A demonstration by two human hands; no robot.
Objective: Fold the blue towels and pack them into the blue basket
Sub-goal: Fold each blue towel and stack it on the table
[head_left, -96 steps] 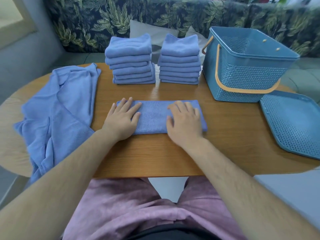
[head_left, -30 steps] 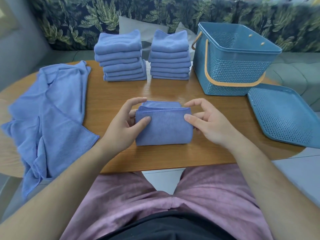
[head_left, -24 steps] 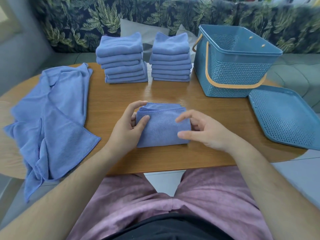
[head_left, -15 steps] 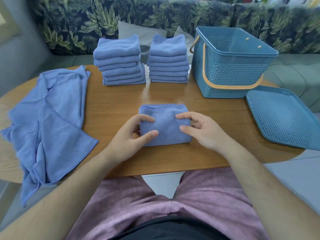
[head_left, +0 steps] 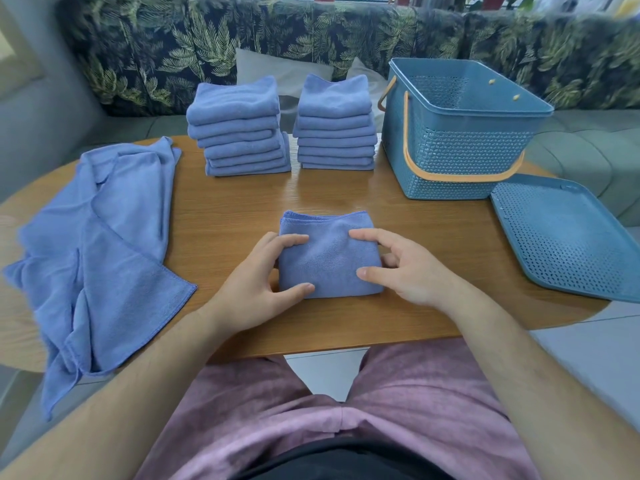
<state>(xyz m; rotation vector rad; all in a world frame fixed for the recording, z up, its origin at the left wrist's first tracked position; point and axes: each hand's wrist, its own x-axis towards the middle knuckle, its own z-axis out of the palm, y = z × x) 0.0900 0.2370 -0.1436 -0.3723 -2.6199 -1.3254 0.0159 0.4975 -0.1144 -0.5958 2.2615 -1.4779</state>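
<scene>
A small folded blue towel (head_left: pixel 329 261) lies flat on the wooden table (head_left: pixel 228 209) in front of me. My left hand (head_left: pixel 256 289) grips its left edge, thumb and forefinger on top. My right hand (head_left: pixel 405 271) grips its right edge the same way, with the other fingers curled at the side. Two stacks of folded blue towels (head_left: pixel 242 133) (head_left: pixel 336 123) stand at the back of the table. The blue basket (head_left: pixel 460 150), with an orange handle hanging down, stands open and empty at the back right.
A heap of unfolded blue towels (head_left: pixel 104 237) covers the table's left side and hangs over its edge. The basket's blue perforated lid (head_left: pixel 568 237) lies flat at the right. A leaf-patterned sofa (head_left: pixel 311 36) runs behind the table.
The long folded strip was folded over into a small square. My hands lowered it onto the table and now hold its two sides, lying a little nearer to me.
</scene>
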